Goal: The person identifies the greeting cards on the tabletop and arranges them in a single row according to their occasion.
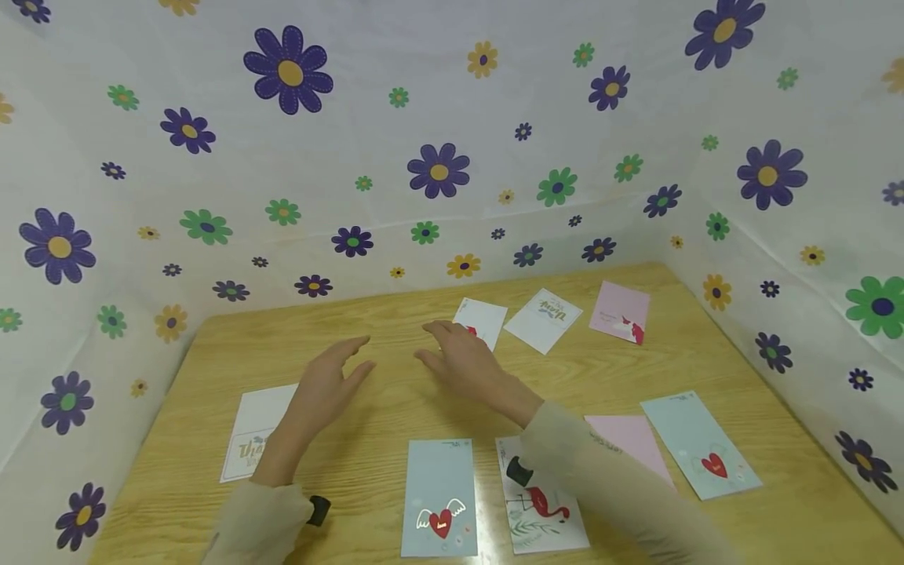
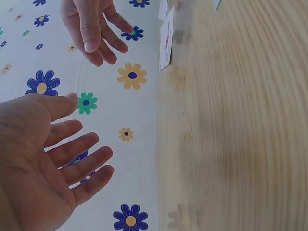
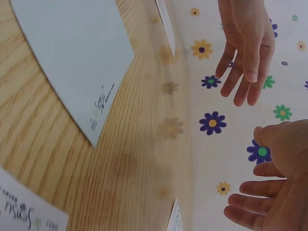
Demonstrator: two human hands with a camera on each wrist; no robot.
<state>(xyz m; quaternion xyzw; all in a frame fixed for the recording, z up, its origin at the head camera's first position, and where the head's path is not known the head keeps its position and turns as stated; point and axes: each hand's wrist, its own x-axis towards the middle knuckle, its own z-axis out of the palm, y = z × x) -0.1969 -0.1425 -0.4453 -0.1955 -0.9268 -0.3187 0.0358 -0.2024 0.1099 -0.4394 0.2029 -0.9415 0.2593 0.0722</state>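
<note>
Both hands hover above the wooden table [image 1: 384, 396] with palms facing each other, nothing held in either. The left hand [image 1: 325, 392] has its fingers loosely extended, its wrist overlapping a white "Thank" card [image 1: 243, 428] in the head view. Opposite it, the right hand [image 1: 466, 365] spreads relaxed fingers and partly covers a white card with red print [image 1: 487, 318]. Below the hands lies a light-blue card with a winged heart [image 1: 439, 486]. Beside that, a flamingo card [image 1: 540, 510] is partly hidden by the right sleeve.
At the back right lie another white "Thank" card [image 1: 544, 320] and a pink unicorn card [image 1: 620, 311]. Toward the right edge are a pink card [image 1: 636, 443], partly under the sleeve in view, and a blue heart card [image 1: 699, 443]. Flower-printed cloth [image 1: 381, 220] encloses the table's back and sides.
</note>
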